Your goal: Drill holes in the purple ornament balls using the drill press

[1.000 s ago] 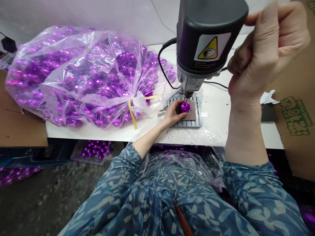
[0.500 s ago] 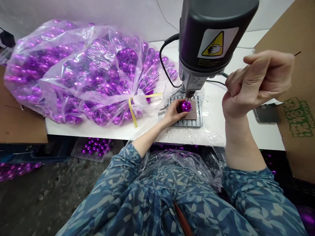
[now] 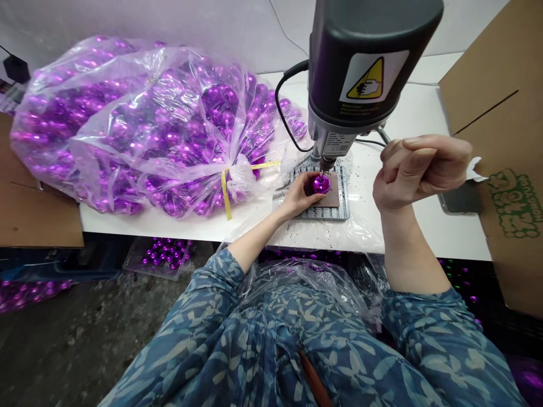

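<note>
One shiny purple ball (image 3: 321, 183) sits on a brown board (image 3: 332, 199) over the drill press's (image 3: 375, 34) slotted base (image 3: 343, 210), near the tabletop's (image 3: 456, 234) front edge, with my left hand (image 3: 300, 196) clamped around its side. Apart from it, my right hand (image 3: 418, 172) is curled on the feed lever (image 3: 383, 135). I'd judge it best to brace the ball square beneath the chuck (image 3: 327, 164), left fingertips low, and feed lightly, since a thin shell could crack.

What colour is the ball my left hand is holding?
The ball is shiny purple, best seen in the head view.
</note>
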Tool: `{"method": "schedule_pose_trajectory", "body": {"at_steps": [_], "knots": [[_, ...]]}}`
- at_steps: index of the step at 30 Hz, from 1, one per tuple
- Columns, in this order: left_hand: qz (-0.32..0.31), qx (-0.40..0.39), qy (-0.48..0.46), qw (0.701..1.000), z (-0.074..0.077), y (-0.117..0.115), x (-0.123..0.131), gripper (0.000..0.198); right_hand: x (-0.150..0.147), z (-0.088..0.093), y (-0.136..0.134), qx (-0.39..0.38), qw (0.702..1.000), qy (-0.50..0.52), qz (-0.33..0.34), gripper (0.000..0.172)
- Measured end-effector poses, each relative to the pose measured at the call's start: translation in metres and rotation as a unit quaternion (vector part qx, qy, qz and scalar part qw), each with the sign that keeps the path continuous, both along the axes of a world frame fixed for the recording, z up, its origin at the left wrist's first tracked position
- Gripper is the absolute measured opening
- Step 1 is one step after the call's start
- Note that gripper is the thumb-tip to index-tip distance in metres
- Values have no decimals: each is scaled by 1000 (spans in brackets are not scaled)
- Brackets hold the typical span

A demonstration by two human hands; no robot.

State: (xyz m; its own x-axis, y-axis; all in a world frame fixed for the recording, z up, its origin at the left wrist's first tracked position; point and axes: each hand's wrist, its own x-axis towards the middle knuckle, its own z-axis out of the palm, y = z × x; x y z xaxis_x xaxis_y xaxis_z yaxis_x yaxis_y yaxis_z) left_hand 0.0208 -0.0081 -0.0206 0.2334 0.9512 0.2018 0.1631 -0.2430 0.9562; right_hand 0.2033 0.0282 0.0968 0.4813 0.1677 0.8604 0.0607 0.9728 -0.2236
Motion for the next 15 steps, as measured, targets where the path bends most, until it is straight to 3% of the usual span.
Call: {"method": "schedule_pose_trajectory", "body": {"at_steps": [4, 9, 12, 15], "knots": [[1, 2, -6, 1000, 0, 0, 1, 61, -6, 10, -12, -17, 1000, -18, 13, 31], [0, -3, 4, 1000, 3, -1, 0, 61, -19, 69, -19, -79, 996, 7, 29, 30], [18, -10, 9, 1000, 4, 0, 3, 61, -19, 104, -9, -142, 989, -6, 37, 56], [32, -19, 6, 999, 4, 0, 6, 61, -13, 122, 4, -221, 973, -39, 46, 61]]}}
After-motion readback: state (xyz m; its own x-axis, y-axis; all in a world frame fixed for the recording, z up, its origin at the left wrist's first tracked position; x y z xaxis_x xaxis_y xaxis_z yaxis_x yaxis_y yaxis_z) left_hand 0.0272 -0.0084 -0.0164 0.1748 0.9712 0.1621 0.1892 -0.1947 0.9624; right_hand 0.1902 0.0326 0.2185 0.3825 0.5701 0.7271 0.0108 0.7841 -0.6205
